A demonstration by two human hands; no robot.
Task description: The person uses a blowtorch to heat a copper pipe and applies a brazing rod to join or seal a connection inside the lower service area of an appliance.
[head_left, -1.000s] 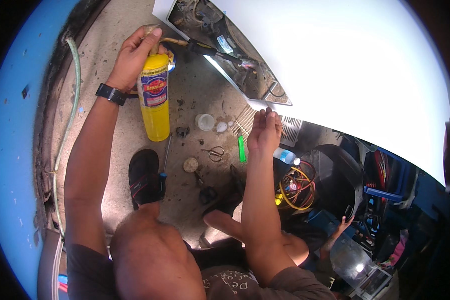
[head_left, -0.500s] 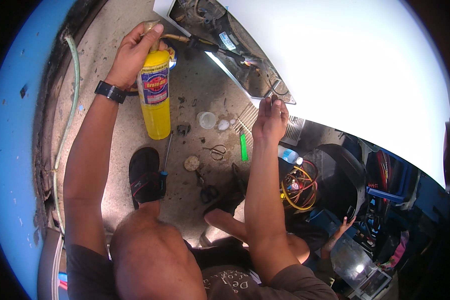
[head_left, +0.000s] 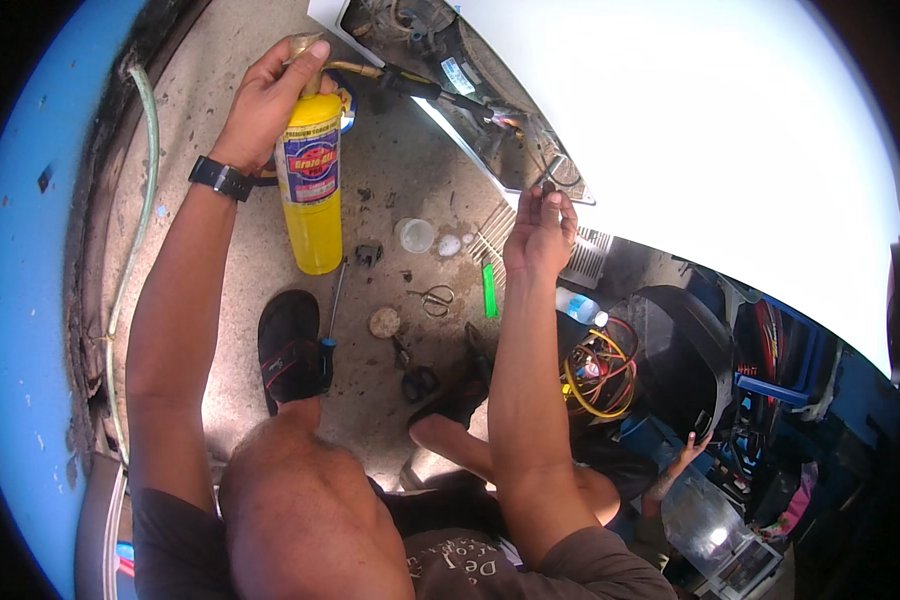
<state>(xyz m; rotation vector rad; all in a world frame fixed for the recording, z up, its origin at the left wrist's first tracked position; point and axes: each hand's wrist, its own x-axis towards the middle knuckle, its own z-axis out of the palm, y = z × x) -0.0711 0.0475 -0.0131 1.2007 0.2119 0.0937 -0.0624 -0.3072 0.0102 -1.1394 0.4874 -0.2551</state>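
My left hand is wrapped round the brass neck of a gas torch, whose yellow cylinder hangs upright below. From it the torch tube stretches right, its tip over the open compartment of a white-panelled unit. An orange-bluish glow shows at the tip, beside thin pipes. At the compartment's lower corner, my right hand has its fingertips pinched together around a thin wire or rod that points toward the glow; its exact kind is unclear.
On the concrete lie a green cutter, scissors, a screwdriver, a small tub and a slatted grille. Coiled hoses and a water bottle sit to the right. Another person's hand shows at lower right.
The torch tip and its glow have shifted slightly right and down. My right fingertips have edged up a little. Both hands keep their grips.
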